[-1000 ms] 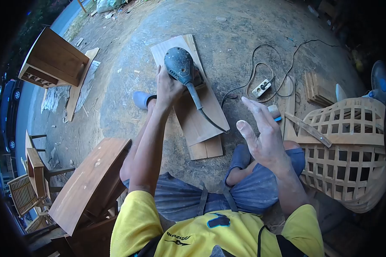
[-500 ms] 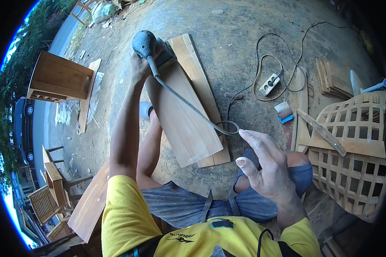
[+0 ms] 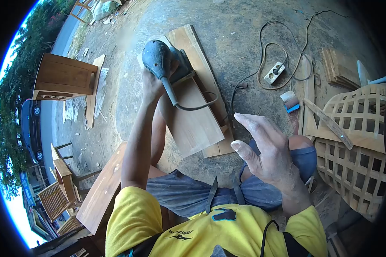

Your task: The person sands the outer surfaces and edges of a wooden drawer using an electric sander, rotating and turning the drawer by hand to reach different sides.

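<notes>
My left hand (image 3: 152, 85) is wrapped round a dark, dusty power sander (image 3: 158, 60), which rests on the upper part of a smooth wooden board (image 3: 195, 124). From the sander's grey end a cord (image 3: 201, 107) loops over the board. Beneath lies a longer plank (image 3: 197, 55), its edge showing to the right. My right hand (image 3: 266, 150) is raised above my knee, dusty, with thumb and fingers apart and nothing between them.
A white power strip (image 3: 274, 73) with coiled cable lies on the floor. Nearby are a blue-edged block (image 3: 291, 103), stacked boards (image 3: 341, 68) and a wooden lattice piece (image 3: 356, 115). At left stand a cabinet (image 3: 64, 77) and a leaning panel (image 3: 101, 188).
The sander and my left hand moved up and left across the board, then came back slightly right and down. The board has shifted a little. My right hand stays raised with its fingers apart.
</notes>
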Motion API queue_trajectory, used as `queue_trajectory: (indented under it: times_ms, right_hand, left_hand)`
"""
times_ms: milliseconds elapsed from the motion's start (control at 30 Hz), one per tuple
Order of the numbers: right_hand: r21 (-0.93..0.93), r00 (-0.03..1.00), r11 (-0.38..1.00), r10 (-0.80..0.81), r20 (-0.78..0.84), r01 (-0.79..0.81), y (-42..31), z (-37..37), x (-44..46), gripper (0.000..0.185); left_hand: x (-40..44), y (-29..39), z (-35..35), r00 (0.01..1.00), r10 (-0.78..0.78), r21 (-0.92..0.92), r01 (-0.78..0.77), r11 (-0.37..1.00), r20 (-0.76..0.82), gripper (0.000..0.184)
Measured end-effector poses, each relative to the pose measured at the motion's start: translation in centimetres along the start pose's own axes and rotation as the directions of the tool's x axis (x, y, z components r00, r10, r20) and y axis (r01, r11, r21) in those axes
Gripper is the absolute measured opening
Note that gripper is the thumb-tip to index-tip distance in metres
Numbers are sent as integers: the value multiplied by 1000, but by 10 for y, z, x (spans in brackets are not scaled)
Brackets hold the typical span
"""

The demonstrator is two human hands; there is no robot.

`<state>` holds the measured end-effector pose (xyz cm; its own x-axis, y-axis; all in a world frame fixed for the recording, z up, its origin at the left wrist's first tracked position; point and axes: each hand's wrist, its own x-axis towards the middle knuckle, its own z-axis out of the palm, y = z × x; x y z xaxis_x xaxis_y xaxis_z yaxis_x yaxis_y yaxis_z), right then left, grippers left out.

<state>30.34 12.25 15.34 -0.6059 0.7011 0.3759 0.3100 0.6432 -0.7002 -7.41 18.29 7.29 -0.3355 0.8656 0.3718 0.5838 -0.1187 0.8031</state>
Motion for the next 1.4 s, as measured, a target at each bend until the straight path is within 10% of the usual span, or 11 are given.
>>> queue_trajectory:
  times_ms: [267, 367, 600, 933, 1233, 1400]
  right_hand:
    - [1, 999, 1000, 5, 38, -5, -9, 4, -5, 53]
    - [-2, 999, 1000, 7, 41, -7, -11, 5, -8, 53]
    - [-25, 1000, 1000, 17, 6, -17, -11, 0, -12, 52]
    - [1, 996, 1000, -18, 89, 18, -5, 10, 3, 52]
    - [-6, 998, 1000, 19, 59, -19, -3, 0, -3, 52]
    - [-20, 997, 1000, 3, 82, -1, -4, 6, 3, 52]
  left_hand:
    - [-75, 32, -30, 980, 54, 109, -76, 991, 192, 64]
    - [-18, 8, -53, 991, -108, 273, 82, 959, 81, 49]
    - [77, -72, -82, 991, 78, 196, -56, 979, -104, 39]
    - [-46, 11, -45, 977, 93, 112, -115, 987, 191, 56]
    - [79, -68, -103, 993, -77, 275, 100, 956, -92, 49]
    - [55, -49, -76, 997, 56, 211, -45, 976, -46, 46]
